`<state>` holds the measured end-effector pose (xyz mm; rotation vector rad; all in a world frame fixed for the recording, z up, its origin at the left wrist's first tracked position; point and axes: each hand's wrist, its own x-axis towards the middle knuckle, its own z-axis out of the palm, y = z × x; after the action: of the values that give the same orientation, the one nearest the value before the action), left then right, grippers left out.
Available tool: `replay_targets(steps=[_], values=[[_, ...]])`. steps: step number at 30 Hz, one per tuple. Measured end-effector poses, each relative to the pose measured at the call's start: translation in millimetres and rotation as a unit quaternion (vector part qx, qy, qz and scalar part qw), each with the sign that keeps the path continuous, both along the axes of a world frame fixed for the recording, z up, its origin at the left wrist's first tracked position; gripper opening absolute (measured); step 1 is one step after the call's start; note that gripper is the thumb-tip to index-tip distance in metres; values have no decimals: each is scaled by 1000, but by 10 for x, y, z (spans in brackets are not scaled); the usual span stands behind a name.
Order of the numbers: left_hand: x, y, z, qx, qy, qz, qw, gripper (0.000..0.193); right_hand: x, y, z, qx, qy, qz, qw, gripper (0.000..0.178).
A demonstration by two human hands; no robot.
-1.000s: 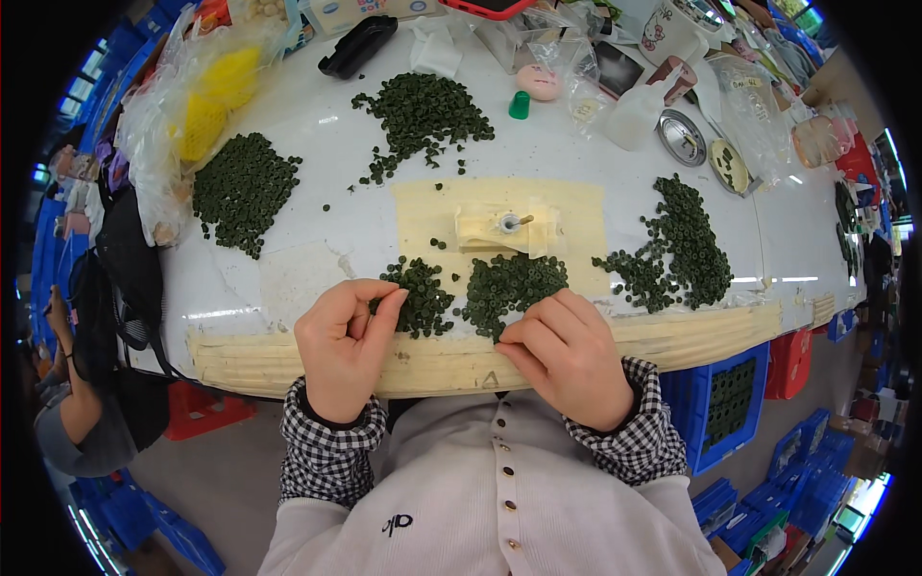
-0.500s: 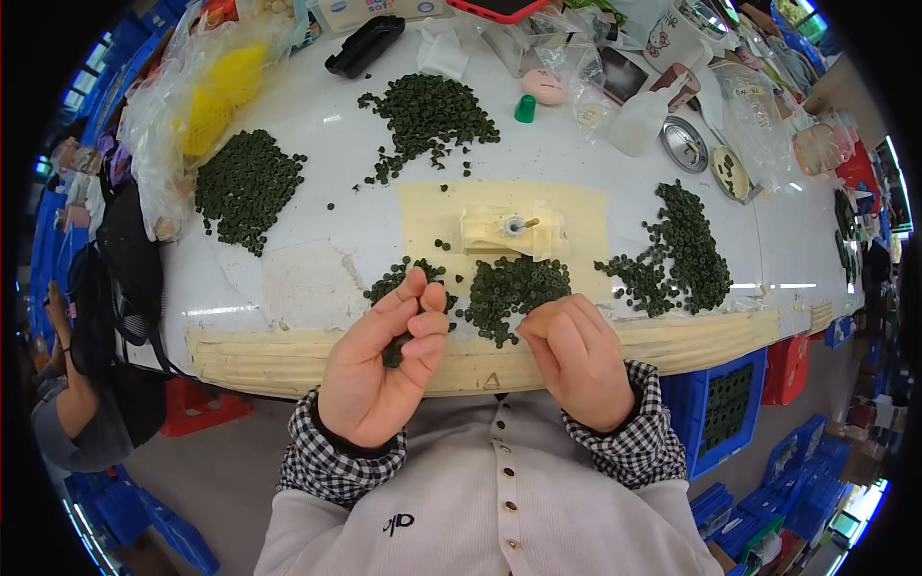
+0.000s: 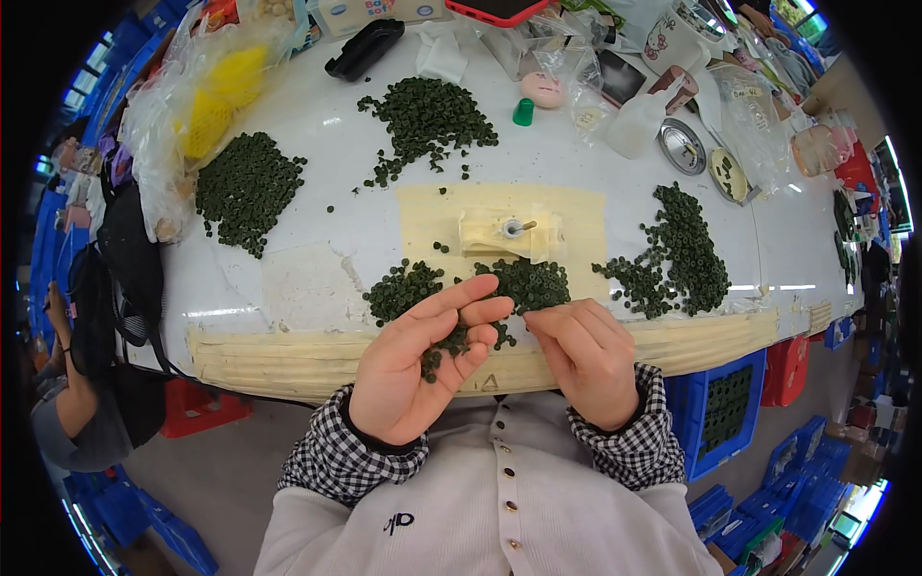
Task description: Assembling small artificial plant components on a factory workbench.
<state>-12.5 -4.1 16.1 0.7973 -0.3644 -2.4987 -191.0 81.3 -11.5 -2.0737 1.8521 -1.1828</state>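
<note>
My left hand (image 3: 403, 370) is cupped palm up at the table's front edge. Several small dark green round pieces (image 3: 430, 365) show in the hollow between its palm and fingers. To its right, my right hand (image 3: 591, 355) has thumb and forefinger pinched together; anything between the tips is too small to make out. Beyond the hands lie a middle pile of dark green pieces with holes (image 3: 540, 282) and a left pile (image 3: 389, 293), partly hidden by my left fingers. Behind them, a taped-down block (image 3: 480, 235) bears a round metal fitting with a brass-coloured pin (image 3: 524, 228).
More green pieces lie in a far pile (image 3: 437, 115), a left pile (image 3: 248, 192) and a right pile (image 3: 691, 250). Plastic bags (image 3: 163, 125), a black tray (image 3: 365, 48), a green cap (image 3: 523, 112) and round tins (image 3: 682, 146) surround them. A blue crate (image 3: 715, 418) stands below.
My left hand has moved right and slightly down, its fingers now in front of the middle pile. My right hand has shifted slightly right, still pinched.
</note>
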Motion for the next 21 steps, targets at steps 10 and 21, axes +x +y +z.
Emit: replay_targets(steps=[10, 21], values=[[39, 28, -162, -23, 43, -11, 999, 22, -9, -43, 32, 3, 17, -7, 1000, 18], [39, 19, -207, -3, 82, -18, 997, 17, -15, -40, 41, -16, 6, 6, 1000, 21]])
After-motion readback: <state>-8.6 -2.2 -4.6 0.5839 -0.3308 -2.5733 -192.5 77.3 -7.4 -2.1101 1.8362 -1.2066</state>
